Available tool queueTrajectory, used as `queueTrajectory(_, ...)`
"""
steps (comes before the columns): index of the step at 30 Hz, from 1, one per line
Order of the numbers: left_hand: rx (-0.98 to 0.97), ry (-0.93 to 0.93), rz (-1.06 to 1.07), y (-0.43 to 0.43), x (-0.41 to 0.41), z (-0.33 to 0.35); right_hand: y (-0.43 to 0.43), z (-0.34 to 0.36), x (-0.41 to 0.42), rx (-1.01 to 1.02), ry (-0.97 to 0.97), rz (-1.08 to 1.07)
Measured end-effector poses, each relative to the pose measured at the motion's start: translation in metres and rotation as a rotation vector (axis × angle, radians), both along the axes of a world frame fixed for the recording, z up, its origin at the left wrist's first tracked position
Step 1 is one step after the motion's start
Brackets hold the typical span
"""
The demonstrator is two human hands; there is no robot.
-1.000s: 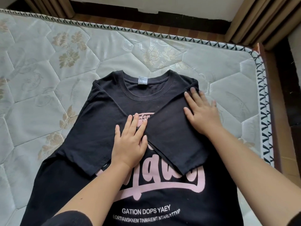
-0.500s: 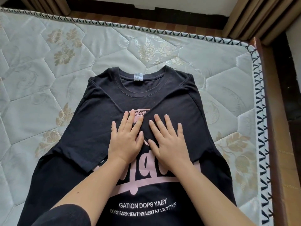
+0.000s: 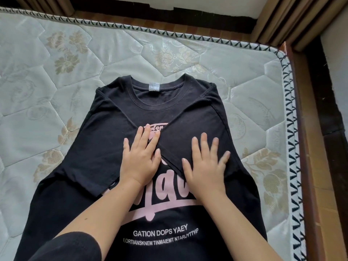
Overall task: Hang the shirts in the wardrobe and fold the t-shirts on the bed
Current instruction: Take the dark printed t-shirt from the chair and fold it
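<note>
Both hands lie flat, palms down, on the t-shirt point(image 3: 113, 132), and neither grips anything. The left hand point(image 3: 140, 159) has its fingers straight and close together, across the edge of the left sleeve point(image 3: 94, 147) and the pink print. The right hand point(image 3: 204, 166) has its fingers spread and presses on the right sleeve point(image 3: 195, 121). The black t-shirt lies face up on the mattress point(image 3: 56, 81), collar away from the person, with both sleeves folded in across the chest. A white label point(image 3: 154, 86) shows inside the neck. The mattress is pale and quilted with flowers. A wooden frame point(image 3: 310, 166) runs along its right side. Brown ribbed strips point(image 3: 282, 19) stand beyond the far corner, perhaps curtains.
</note>
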State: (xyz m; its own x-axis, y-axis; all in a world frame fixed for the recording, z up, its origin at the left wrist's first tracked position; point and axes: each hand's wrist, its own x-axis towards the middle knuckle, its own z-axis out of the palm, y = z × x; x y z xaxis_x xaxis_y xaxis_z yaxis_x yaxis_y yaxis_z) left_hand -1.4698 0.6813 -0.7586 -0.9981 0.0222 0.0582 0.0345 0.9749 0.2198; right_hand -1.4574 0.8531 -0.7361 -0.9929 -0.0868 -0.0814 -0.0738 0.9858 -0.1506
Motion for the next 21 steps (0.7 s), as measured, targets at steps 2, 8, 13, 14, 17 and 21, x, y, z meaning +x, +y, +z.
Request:
queueTrajectory(2, -0.005, -0.005, -0.013, -0.001, -0.001, -0.001, -0.026, 0.006, -0.013, -0.014, 0.018, 0.085)
queueTrajectory(8, -0.154, -0.08, -0.028, -0.006, 0.0, -0.008, -0.059, 0.0, -0.039, -0.122, -0.031, 0.448)
queueTrajectory(13, -0.048, 0.012, -0.026, -0.001, -0.001, 0.0, 0.006, -0.005, -0.081, -0.008, 0.008, 0.44)
queueTrajectory(14, -0.04, 0.007, -0.024, 0.0, -0.001, 0.0, 0.022, -0.005, -0.092, -0.01, 0.001, 0.364)
queueTrajectory(17, -0.022, 0.006, -0.007, 0.0, 0.0, 0.001, 0.061, 0.0, -0.109, 0.022, -0.074, 0.149)
queueTrajectory(21, -0.038, 0.0, -0.014, -0.001, -0.001, 0.0, 0.063, 0.006, -0.109, 0.109, -0.132, 0.032)
